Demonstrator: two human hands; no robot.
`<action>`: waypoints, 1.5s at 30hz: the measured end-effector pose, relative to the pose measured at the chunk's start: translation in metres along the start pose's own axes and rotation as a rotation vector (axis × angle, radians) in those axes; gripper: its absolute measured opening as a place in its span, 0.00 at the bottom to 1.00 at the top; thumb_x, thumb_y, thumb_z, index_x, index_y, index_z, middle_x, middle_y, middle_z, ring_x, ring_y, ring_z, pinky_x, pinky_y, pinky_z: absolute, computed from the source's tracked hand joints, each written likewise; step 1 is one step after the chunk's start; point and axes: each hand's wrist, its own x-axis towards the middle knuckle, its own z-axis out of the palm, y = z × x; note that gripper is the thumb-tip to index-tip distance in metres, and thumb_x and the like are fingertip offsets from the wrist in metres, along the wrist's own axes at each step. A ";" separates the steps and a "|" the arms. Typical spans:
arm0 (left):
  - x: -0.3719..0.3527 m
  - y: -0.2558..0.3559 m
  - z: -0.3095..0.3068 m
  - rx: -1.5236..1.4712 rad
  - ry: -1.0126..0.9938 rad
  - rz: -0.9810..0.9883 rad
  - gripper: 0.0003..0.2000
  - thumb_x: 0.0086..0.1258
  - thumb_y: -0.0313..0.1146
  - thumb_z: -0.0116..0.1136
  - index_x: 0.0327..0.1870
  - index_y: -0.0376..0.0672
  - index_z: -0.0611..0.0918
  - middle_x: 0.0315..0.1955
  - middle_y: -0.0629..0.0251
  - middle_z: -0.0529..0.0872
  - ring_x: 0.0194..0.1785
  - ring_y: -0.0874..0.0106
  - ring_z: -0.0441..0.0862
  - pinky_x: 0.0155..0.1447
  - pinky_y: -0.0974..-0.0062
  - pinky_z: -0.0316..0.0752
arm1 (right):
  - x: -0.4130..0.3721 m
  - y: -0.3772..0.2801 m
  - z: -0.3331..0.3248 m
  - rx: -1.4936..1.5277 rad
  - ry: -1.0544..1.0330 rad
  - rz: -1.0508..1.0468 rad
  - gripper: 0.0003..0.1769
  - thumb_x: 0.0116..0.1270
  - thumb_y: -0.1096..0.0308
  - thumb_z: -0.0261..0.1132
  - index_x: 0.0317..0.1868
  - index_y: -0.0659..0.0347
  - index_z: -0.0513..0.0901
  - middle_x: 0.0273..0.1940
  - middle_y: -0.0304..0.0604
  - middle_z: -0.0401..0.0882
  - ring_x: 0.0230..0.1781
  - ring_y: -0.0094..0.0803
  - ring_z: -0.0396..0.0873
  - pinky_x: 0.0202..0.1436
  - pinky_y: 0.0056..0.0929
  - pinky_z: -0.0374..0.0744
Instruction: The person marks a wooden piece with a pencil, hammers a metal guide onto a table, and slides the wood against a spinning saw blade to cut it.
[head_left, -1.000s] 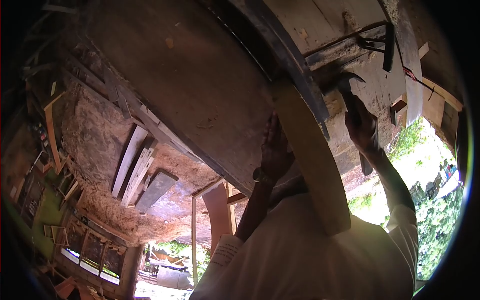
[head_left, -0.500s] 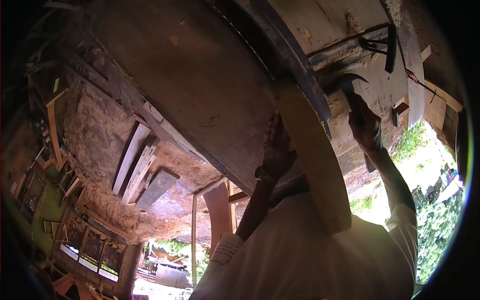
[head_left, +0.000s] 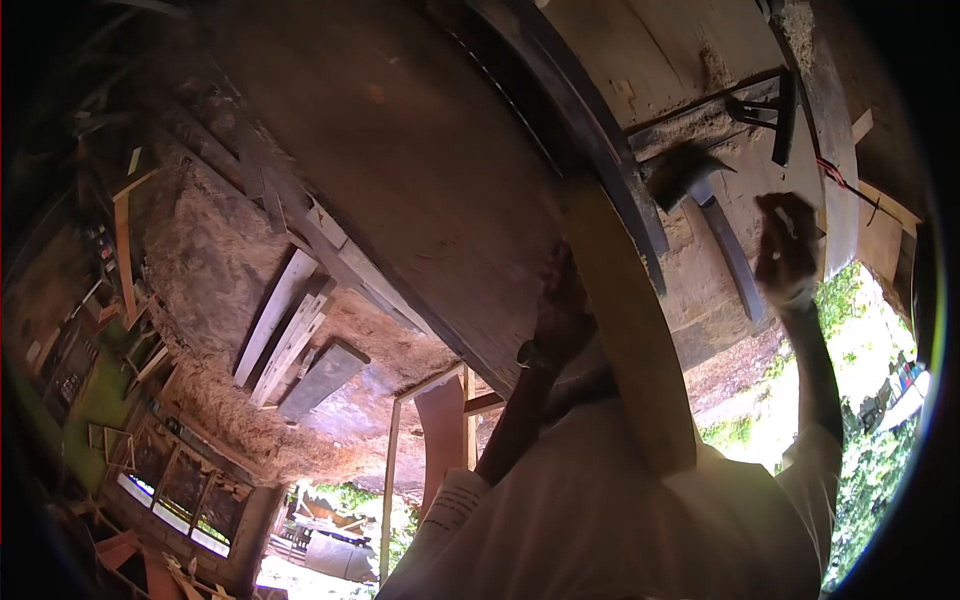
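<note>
My left hand rests on the broad dark wooden surface, fingers stretched out and dim in shadow, beside a long curved-looking board. The board stands between my two hands, its near end against my shirt. A claw hammer lies on the lighter bench top to the right of the board, its head away from me. To the right of the hammer is my right hand, apart from the handle. Its fingers are curled and somewhat blurred, with a gap between them; I see no tool in them.
A dark hand-saw-like handle or frame lies farther up the bench on the right. Several loose planks lie on the sawdust-covered ground at left. An upright wooden frame stands near the bench. Greenery shows at right.
My right hand has let go of the claw hammer and moved to the right. The hammer now lies on the bench. My left hand stays beside the board.
</note>
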 end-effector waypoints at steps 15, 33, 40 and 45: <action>0.000 0.035 0.000 0.904 0.069 0.660 0.39 0.69 0.38 0.67 0.80 0.37 0.64 0.84 0.45 0.51 0.86 0.50 0.49 0.81 0.49 0.54 | 0.061 0.133 0.025 -0.318 -0.544 0.151 0.28 0.75 0.70 0.59 0.75 0.55 0.68 0.32 0.51 0.79 0.35 0.45 0.83 0.37 0.47 0.82; -0.046 0.168 0.025 0.620 0.200 1.261 0.19 0.72 0.44 0.47 0.38 0.39 0.87 0.37 0.58 0.90 0.47 0.55 0.85 0.60 0.56 0.75 | 0.081 0.083 0.005 -0.653 -0.379 -0.239 0.21 0.63 0.52 0.67 0.56 0.43 0.84 0.43 0.38 0.84 0.56 0.36 0.81 0.54 0.45 0.80; -0.114 0.118 -0.030 0.330 0.458 1.197 0.32 0.81 0.58 0.39 0.35 0.35 0.85 0.36 0.59 0.87 0.45 0.59 0.82 0.60 0.57 0.74 | 0.096 0.067 0.045 -0.460 -0.061 0.287 0.22 0.66 0.56 0.69 0.61 0.41 0.82 0.33 0.42 0.88 0.38 0.49 0.89 0.44 0.52 0.84; -0.128 0.128 -0.077 0.623 0.661 1.053 0.25 0.81 0.48 0.40 0.38 0.35 0.85 0.29 0.59 0.87 0.34 0.62 0.83 0.42 0.63 0.78 | 0.107 0.054 0.007 -0.258 -0.317 0.445 0.24 0.63 0.56 0.73 0.60 0.43 0.83 0.38 0.47 0.89 0.44 0.50 0.89 0.49 0.56 0.83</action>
